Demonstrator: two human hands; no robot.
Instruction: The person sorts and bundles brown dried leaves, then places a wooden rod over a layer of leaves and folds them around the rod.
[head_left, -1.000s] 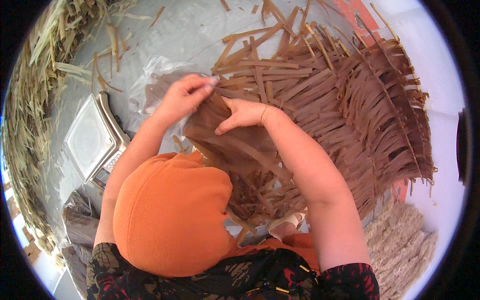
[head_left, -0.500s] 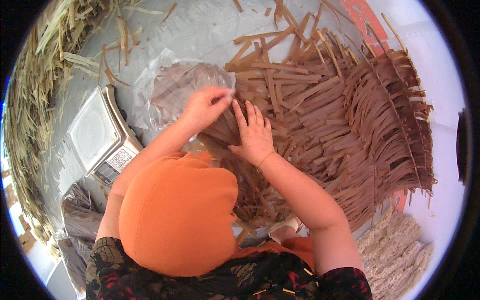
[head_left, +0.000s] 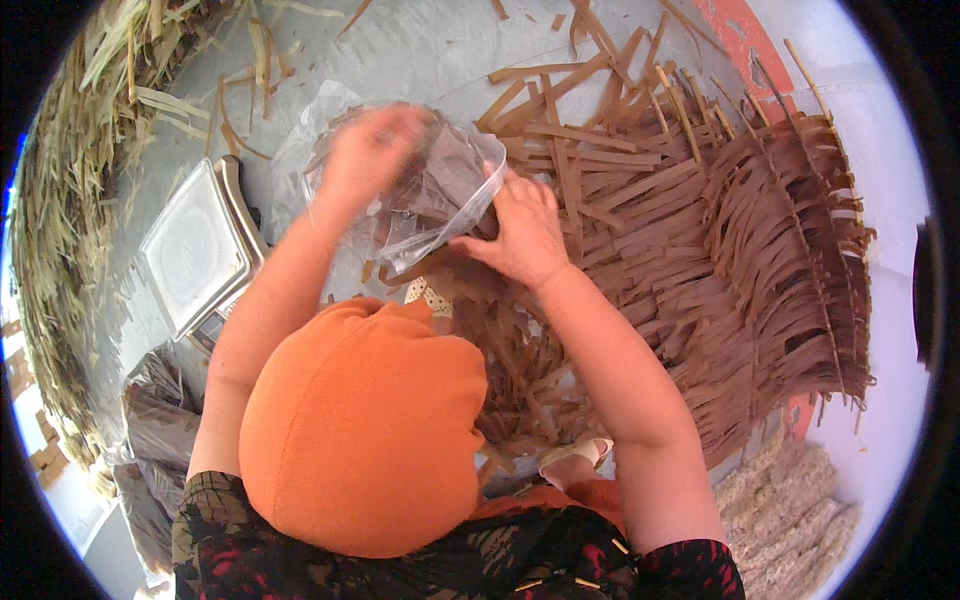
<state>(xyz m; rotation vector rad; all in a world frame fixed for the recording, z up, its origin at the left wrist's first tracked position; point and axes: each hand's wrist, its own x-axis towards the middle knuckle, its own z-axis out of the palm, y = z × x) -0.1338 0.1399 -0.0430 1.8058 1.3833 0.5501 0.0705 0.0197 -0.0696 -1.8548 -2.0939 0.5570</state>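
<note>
A clear plastic bag (head_left: 345, 100) holding brown flat dried strips (head_left: 455, 175) lies in front of me, its mouth facing right and towards me. My left hand (head_left: 375, 150) is smeared by motion at the bag's opening, over the strips in it; its fingers cannot be made out. At the bag's right rim, my right hand (head_left: 525, 225) holds the plastic edge, fingers stretched along the outside and thumb apart near the lower rim. Just right of that hand begins a broad pile of brown strips (head_left: 650, 240), partly hung in rows along thin sticks.
A flat scale (head_left: 195, 250) with a pale pan stands left of my left forearm. Greenish-tan strips (head_left: 70, 230) hang along the far left. A dark filled plastic bag (head_left: 160, 410) sits at lower left. Orange cloth (head_left: 360, 430) covers the lower middle. Pale shaggy material (head_left: 785, 510) lies at lower right.
My hands have moved apart. The left moved up and left over the bag's opening; the right shifted slightly right with the rim. The bag's mouth is now spread wide.
</note>
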